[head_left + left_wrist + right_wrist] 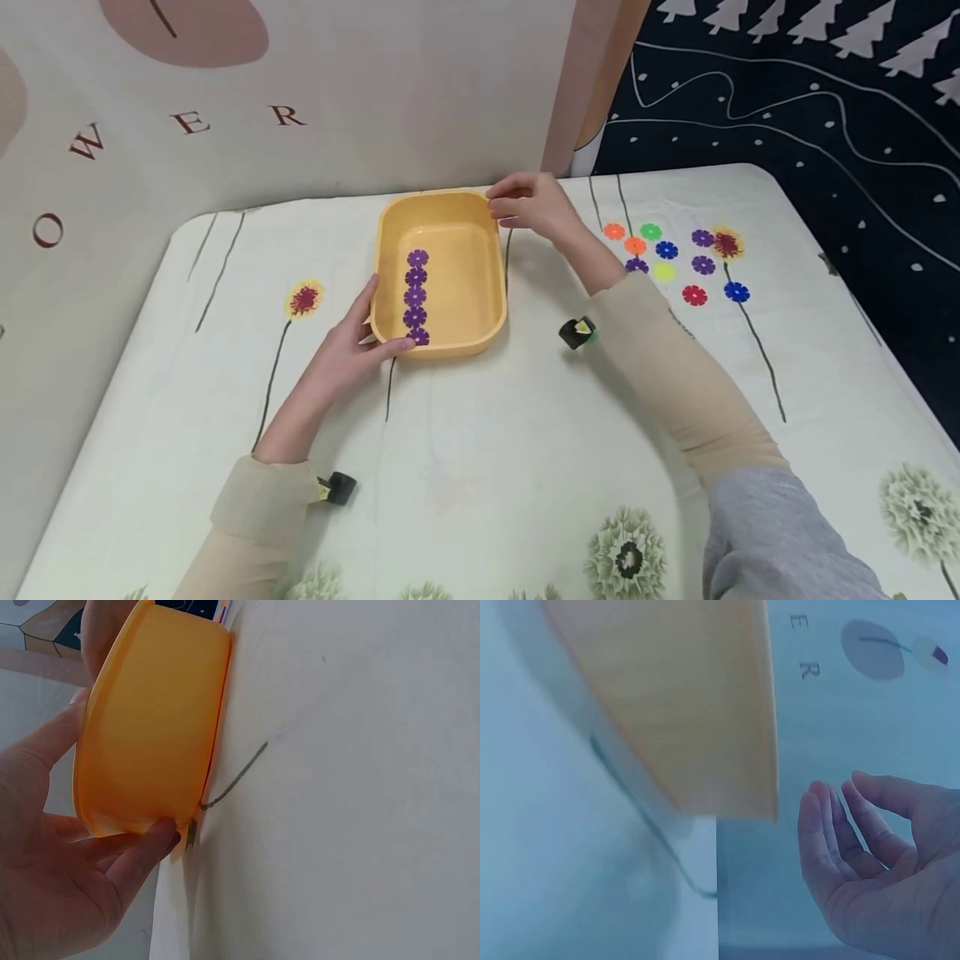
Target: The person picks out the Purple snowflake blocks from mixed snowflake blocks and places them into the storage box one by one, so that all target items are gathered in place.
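A yellow rectangular tray (467, 287) stands on the table, with several purple flower-shaped discs (415, 297) in a column along its left side. My left hand (347, 343) grips the tray's near left corner, thumb over the rim. In the left wrist view, the fingers of that hand (79, 877) bend around the tray's outer wall (154, 720). Beside the far right corner is my right hand (538, 207), its fingers loosely bent. The right wrist view shows this hand (874, 862) holding nothing, a gap between it and the tray (682, 697).
Loose flower discs in orange, green, blue, purple, yellow and red, such as a red one (694, 295), lie to the right. A white cloth printed with flowers (487, 467) covers the table. A pale printed wall hanging (420, 92) rises behind the tray.
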`<state>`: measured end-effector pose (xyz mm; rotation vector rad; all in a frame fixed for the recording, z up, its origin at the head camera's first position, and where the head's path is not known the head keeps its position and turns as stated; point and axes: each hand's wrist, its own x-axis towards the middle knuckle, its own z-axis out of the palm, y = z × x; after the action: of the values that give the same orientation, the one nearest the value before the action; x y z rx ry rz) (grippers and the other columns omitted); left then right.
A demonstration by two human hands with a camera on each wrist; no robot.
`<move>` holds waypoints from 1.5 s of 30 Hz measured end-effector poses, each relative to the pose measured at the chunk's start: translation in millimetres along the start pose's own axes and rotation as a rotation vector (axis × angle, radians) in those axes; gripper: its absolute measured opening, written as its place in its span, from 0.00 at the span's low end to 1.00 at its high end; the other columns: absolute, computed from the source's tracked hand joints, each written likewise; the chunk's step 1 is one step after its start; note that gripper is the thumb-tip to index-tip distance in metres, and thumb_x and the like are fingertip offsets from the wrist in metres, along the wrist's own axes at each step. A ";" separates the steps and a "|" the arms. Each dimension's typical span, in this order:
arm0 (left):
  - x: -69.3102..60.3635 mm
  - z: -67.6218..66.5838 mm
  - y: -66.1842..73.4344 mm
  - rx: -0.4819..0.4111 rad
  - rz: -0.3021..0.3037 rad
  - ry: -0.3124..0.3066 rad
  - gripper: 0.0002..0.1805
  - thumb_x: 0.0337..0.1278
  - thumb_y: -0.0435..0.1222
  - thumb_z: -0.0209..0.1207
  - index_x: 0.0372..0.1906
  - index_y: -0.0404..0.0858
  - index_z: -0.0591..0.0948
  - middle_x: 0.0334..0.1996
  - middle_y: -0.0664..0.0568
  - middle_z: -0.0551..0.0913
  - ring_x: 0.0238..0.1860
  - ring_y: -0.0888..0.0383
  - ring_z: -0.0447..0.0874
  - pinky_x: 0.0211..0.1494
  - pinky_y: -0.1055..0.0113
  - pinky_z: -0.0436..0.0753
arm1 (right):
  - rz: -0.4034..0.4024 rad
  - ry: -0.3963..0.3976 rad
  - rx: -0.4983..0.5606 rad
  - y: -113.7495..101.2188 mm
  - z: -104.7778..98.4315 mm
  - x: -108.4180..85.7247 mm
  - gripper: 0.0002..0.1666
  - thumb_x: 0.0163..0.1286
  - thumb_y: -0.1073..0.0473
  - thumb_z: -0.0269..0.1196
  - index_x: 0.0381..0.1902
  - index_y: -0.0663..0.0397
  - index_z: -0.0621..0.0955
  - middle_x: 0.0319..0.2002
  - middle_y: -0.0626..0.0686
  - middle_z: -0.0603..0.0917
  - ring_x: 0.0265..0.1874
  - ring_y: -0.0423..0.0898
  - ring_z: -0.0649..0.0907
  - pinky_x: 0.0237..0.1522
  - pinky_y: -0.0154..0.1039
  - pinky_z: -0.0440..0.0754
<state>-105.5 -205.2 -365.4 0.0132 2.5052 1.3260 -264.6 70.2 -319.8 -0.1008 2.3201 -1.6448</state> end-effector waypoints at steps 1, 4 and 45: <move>0.2 0.1 0.0 -0.001 0.001 0.000 0.59 0.58 0.52 0.67 0.81 0.57 0.36 0.82 0.52 0.42 0.75 0.40 0.63 0.75 0.48 0.71 | 0.008 0.007 0.005 2.8 -5.2 -1.1 0.17 0.72 0.59 0.63 0.55 0.58 0.82 0.49 0.53 0.83 0.47 0.46 0.86 0.54 0.37 0.87; 1.0 0.2 -0.1 0.000 -0.001 0.000 0.59 0.58 0.52 0.67 0.81 0.58 0.36 0.82 0.52 0.43 0.76 0.40 0.63 0.75 0.48 0.71 | 0.036 0.031 0.007 12.2 -20.0 -4.7 0.17 0.73 0.58 0.62 0.56 0.57 0.81 0.50 0.53 0.83 0.48 0.46 0.85 0.56 0.38 0.86; -0.3 -0.9 -1.7 -0.010 0.020 -0.005 0.59 0.59 0.50 0.67 0.81 0.55 0.36 0.81 0.45 0.47 0.75 0.39 0.62 0.74 0.48 0.71 | 0.216 -0.092 -0.499 91.2 -91.5 -30.4 0.18 0.66 0.64 0.68 0.53 0.58 0.81 0.43 0.55 0.76 0.44 0.51 0.72 0.43 0.37 0.73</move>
<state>-105.2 -207.0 -366.2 0.0394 2.5000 1.3447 -250.8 191.9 -371.1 -0.0280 2.5131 -0.9188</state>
